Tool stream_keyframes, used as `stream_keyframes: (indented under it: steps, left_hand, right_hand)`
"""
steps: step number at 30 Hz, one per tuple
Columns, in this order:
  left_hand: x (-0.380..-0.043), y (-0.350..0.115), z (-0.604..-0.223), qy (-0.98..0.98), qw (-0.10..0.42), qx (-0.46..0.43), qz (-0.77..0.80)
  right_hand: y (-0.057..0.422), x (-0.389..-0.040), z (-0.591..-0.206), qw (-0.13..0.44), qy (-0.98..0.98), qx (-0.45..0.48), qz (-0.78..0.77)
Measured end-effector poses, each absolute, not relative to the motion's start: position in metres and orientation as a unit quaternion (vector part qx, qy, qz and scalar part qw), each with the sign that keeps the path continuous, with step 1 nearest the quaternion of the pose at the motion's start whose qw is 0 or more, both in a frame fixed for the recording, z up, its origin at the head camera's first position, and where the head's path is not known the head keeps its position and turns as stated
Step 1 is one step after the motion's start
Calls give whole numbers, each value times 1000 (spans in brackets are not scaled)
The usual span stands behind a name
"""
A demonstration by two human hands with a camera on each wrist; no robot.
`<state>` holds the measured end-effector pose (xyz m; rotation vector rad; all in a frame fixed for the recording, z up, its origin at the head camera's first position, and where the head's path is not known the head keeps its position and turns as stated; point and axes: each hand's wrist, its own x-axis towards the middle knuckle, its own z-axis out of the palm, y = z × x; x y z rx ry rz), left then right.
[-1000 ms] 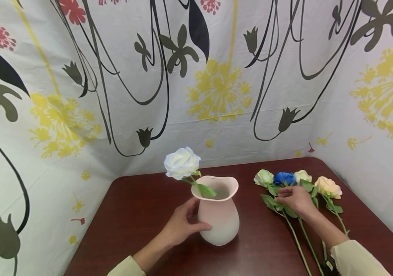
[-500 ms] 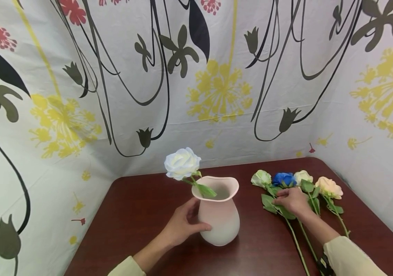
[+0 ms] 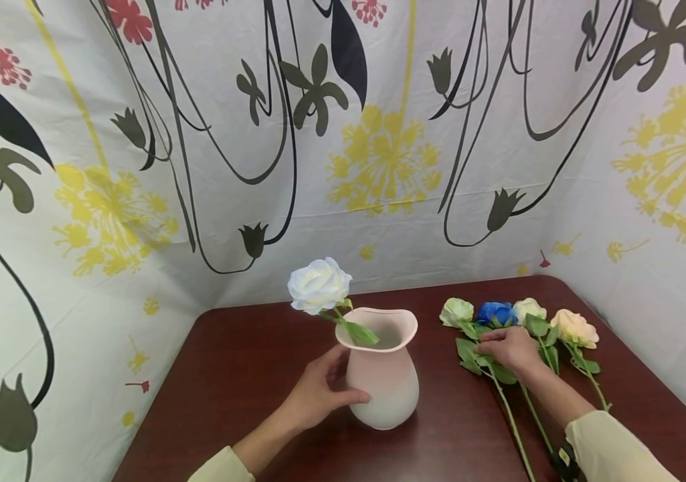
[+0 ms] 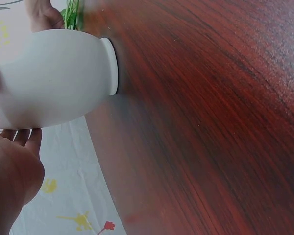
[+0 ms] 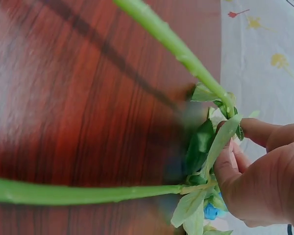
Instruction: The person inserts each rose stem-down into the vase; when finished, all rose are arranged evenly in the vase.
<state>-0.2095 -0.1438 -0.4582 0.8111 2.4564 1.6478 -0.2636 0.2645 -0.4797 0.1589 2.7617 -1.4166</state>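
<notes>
In the head view my left hand (image 3: 321, 391) grips the left side of a pink-and-white vase (image 3: 383, 388), which stands upright on the table. A white rose (image 3: 320, 286) leans out over the left of its rim. At the right, my right hand (image 3: 514, 351) pinches the leafy upper stem of a pale green rose (image 3: 456, 312). The right wrist view shows one green stem (image 5: 171, 41) raised, with its shadow on the wood. Close by lie a blue rose (image 3: 496, 312), a cream rose (image 3: 529, 308) and a peach rose (image 3: 574, 328). The exact pinch point is partly covered by leaves.
The dark red-brown table (image 3: 246, 375) has rounded far corners. A white cloth (image 3: 234, 161) with printed flowers hangs behind and at both sides. Stems of the lying roses run toward the near right, partly under my right forearm.
The pale green rose has shifted slightly left, and its stem has swung left near the front edge. My right hand moved a little left with it. The left hand and vase stay put.
</notes>
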Motion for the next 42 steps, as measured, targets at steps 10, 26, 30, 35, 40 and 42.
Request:
stream_keyframes:
  steps: [10,26,30,35,40,42]
  left_hand:
    - [-209,-143,-458,801,34,265,535]
    - [-208,-144,-458,804,33,263,532]
    - [-208,-144,-458,803,34,264,534]
    - [-209,-144,-458,802,34,263,535]
    - [-209,-144,-458,803,36,262,534]
    - [-209,-144,-458,804,37,260,533]
  right_hand:
    - [262,-261,-470,69,847,61,-523]
    - [254,-250,-428,59,792,45,-606]
    - [253,-247,-418,51,778,34,-625]
    - [253,-244,-402,40,766,19,-641]
    - [254,-240,-383,21,748,7,-663]
    - [254,-239,-376,11,742,-1,-670]
